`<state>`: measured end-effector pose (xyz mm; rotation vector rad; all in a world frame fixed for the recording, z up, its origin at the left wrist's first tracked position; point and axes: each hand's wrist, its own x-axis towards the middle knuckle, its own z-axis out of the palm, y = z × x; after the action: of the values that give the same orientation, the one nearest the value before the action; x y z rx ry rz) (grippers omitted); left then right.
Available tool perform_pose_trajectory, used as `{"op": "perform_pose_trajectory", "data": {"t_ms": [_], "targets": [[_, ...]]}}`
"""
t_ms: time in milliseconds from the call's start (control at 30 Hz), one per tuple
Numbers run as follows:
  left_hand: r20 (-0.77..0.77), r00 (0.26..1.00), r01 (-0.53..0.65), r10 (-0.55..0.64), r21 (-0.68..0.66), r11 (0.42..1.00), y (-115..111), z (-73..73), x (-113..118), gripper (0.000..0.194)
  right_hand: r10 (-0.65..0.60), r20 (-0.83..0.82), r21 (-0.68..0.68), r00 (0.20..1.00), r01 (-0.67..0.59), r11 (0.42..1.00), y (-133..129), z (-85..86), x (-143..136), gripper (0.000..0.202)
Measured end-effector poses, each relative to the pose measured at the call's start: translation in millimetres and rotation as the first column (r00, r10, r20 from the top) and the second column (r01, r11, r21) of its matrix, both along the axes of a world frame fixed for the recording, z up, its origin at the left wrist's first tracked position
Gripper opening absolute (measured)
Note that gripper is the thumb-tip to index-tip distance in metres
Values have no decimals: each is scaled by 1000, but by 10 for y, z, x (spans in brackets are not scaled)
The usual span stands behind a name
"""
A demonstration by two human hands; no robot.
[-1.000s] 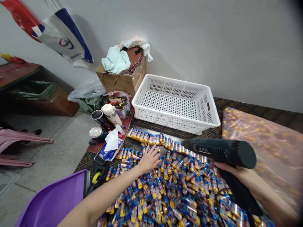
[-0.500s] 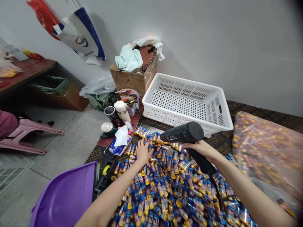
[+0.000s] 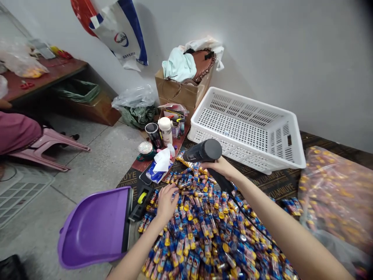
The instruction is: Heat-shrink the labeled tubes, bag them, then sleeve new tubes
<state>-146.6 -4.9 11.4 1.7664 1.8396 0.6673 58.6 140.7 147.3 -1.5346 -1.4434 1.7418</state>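
My right hand (image 3: 223, 168) is closed round the handle of a black hair dryer (image 3: 204, 150). The dryer's nozzle points left, over the back edge of a wide pile of small clear tubes (image 3: 201, 229) with blue, pink and yellow wraps. Resting on the left side of that pile is my left hand (image 3: 167, 201), palm down, its fingers apart and touching the tubes. Part of its fingertips is lost among them. A black cord (image 3: 250, 219) trails from the dryer's handle across the tubes beneath my right forearm.
Behind the pile stands a white crate (image 3: 247, 128). A bag of tubes (image 3: 335, 194) lies right. Left are a tape dispenser (image 3: 141, 204), purple dustpan (image 3: 96, 225), tissues (image 3: 159, 167) and cups (image 3: 154, 135). Someone in pink (image 3: 17, 132) sits on a stool (image 3: 55, 147).
The view has turned left. My right hand has carried the hair dryer leftward over the pile's back edge. My left hand has drawn back a little toward me and to the left.
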Motion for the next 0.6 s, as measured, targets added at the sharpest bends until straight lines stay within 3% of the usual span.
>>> {"op": "perform_pose_trajectory", "data": {"t_ms": [133,233,333,467,600], "targets": [[72,996,-52,48,43,998,-175,-20,-178,21,113,63,-73,992,-108,991,-233,114,169,28],[76,995,-74,71,35,997,-251,-35,-203,21,129,162,-29,978,-126,992,-472,167,397,34],[81,994,-78,76,22,997,-315,-41,-188,21,73,263,24,962,-82,996,-741,223,690,39],[98,993,-61,60,8,998,-394,-57,-193,22,35,352,-112,935,5,994,-1081,382,1081,34],[112,992,-58,61,-31,998,-451,-86,-221,22,-112,376,-86,920,154,984,-1268,523,1322,37]]}}
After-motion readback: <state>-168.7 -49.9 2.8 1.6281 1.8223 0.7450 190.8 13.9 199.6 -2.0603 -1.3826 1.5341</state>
